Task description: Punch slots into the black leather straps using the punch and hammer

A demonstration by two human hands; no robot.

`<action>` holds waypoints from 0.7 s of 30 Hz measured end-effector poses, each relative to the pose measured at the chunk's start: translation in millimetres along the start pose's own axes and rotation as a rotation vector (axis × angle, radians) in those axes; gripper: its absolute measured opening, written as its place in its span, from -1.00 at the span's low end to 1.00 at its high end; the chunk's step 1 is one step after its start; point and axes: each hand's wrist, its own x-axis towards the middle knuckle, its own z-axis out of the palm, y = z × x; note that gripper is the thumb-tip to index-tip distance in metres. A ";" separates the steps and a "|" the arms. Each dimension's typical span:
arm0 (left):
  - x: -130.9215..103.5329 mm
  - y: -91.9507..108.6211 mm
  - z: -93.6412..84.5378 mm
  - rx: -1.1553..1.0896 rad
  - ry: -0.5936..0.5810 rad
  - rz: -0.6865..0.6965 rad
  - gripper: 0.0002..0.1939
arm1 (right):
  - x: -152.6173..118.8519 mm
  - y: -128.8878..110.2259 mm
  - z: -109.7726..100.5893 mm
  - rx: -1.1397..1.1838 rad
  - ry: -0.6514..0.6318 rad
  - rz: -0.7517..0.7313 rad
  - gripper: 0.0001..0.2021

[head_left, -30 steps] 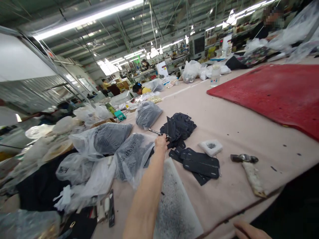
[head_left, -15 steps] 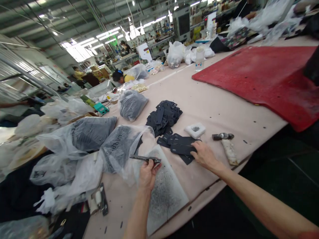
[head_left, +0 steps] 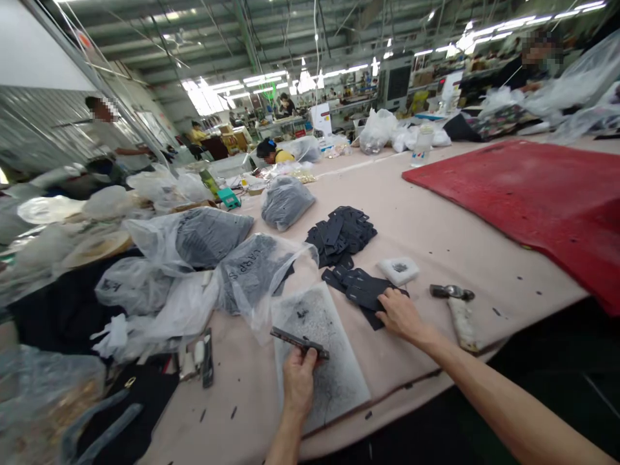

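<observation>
My left hand (head_left: 299,381) is closed around a dark, narrow metal punch (head_left: 295,340), held flat above a white board (head_left: 346,381) speckled with black marks. Small black scraps (head_left: 303,313) lie near the board's far end. To the right, the fingers of my right hand (head_left: 401,313) grip the near end of a flat black piece (head_left: 365,289) with rounded corners. More such pieces lie fanned under it, partly hidden. Behind them is a heap of similar black pieces (head_left: 343,234). A white block (head_left: 398,270) with a dark smudge sits just beyond my right hand.
A hammer (head_left: 458,313) with a wrapped handle lies right of my right hand. A red sheet (head_left: 513,200) covers the far right. Plastic bags (head_left: 256,268) crowd the left, near small tools (head_left: 198,355). Co-workers sit and stand farther back.
The view has turned left. My left hand has brought the punch nearer me over the board and tilted it, uncovering the scraps. My right hand stays at the black pieces.
</observation>
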 end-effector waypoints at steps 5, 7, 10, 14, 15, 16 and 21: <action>-1.3 -2.0 -1.3 0.017 -0.040 0.014 -0.64 | -4.6 2.7 -2.4 -0.030 -0.004 -0.037 -0.84; -1.0 -5.7 -2.9 0.026 -0.045 0.026 -0.66 | -8.1 2.0 -3.0 -0.046 0.033 -0.039 -0.77; -0.3 -11.8 -5.4 0.032 -0.054 0.052 -0.67 | -15.0 -2.9 -5.4 0.013 0.113 0.003 -0.73; -0.1 -15.3 -6.7 0.036 -0.050 0.072 -0.69 | -22.0 -15.3 -11.4 0.337 0.162 0.135 -0.76; -0.3 -15.3 -6.5 0.032 -0.051 0.073 -0.69 | -23.2 -19.1 -12.8 0.455 0.150 0.180 -0.77; -0.6 -15.1 -6.1 0.025 -0.052 0.073 -0.69 | -24.3 -23.0 -13.7 0.588 0.117 0.228 -0.77; -3.1 -13.2 -3.9 0.005 -0.044 0.062 -0.72 | -31.5 -40.3 -10.4 1.105 -0.195 0.437 -0.80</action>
